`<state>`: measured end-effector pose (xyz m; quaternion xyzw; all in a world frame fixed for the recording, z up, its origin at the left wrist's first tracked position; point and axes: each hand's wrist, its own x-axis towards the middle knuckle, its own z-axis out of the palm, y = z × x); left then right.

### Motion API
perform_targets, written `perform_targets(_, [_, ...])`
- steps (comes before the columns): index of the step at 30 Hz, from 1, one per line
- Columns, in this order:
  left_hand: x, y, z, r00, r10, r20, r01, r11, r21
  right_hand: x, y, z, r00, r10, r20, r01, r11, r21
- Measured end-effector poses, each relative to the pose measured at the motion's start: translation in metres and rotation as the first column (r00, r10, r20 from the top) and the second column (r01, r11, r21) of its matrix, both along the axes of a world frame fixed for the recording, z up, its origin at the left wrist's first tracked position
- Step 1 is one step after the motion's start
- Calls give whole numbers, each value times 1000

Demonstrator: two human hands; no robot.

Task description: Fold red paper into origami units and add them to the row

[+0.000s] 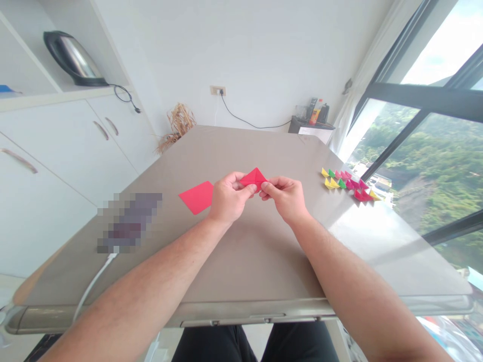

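Between my two hands, above the middle of the table, is a piece of folded red paper (255, 176) with a peak pointing away from me and crease lines across it. My left hand (230, 197) pinches its left lower side between thumb and fingers. At the lower right corner, my right hand (286, 196) grips it the same way. Flat on the table beside my left hand lies a red paper sheet (195, 198), its right end partly hidden behind that hand.
Several small folded paper boats (347, 185) in yellow, green, pink and red stand in rows at the table's right. A pixelated flat object (130, 221) with a white cable (92, 284) lies at the left. The grey-brown table (241, 146) reaches toward the wall; windows line the right.
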<state>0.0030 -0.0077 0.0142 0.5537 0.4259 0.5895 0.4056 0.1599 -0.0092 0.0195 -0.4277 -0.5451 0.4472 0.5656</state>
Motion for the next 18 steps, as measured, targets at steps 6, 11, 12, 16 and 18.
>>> perform_targets(6, [2,-4,4,999,-44,7,44,999,-3,2,0,-1,999,33,15,-33,999,8])
perform_targets(11, [3,-4,3,989,-116,92,119,992,-39,9,3,-1,998,-1,66,-1,999,33])
perform_targets(12, [3,-3,2,986,-126,106,132,990,-50,9,3,-1,997,-12,79,10,1000,30])
perform_targets(16, [0,4,-5,996,-26,89,31,998,-57,4,2,-1,986,-142,90,140,990,27])
perform_targets(18, [-2,5,-8,995,101,9,-101,995,-18,-3,0,-2,978,-185,100,182,983,35])
